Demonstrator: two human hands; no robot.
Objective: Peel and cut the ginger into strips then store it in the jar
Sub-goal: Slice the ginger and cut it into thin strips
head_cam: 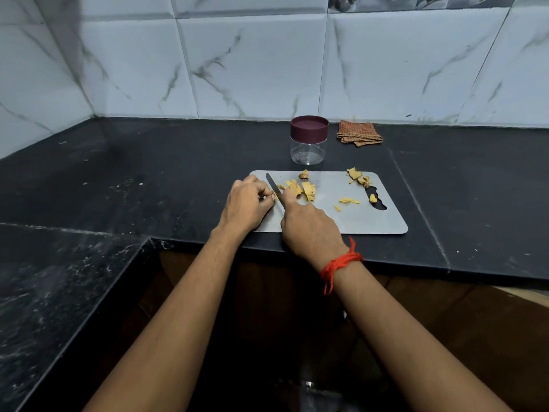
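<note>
Beside knife (274, 188), ginger sliver (275, 198) at fingers (265, 192) of left hand (246, 205)

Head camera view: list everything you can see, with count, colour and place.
jar: one, clear, maroon lid on, counter behind board
cloth: one, orange-brown check, folded, right of jar
cutting board: one, grey, counter front
ginger pieces: several, yellow, scattered across board
knife: one, dark blade, board's left part
counter: one, black
wall tiles: many, white, marbled, behind
left hand: curled fingertips on a ginger bit beside blade
right hand: grips knife; red thread on wrist
</note>
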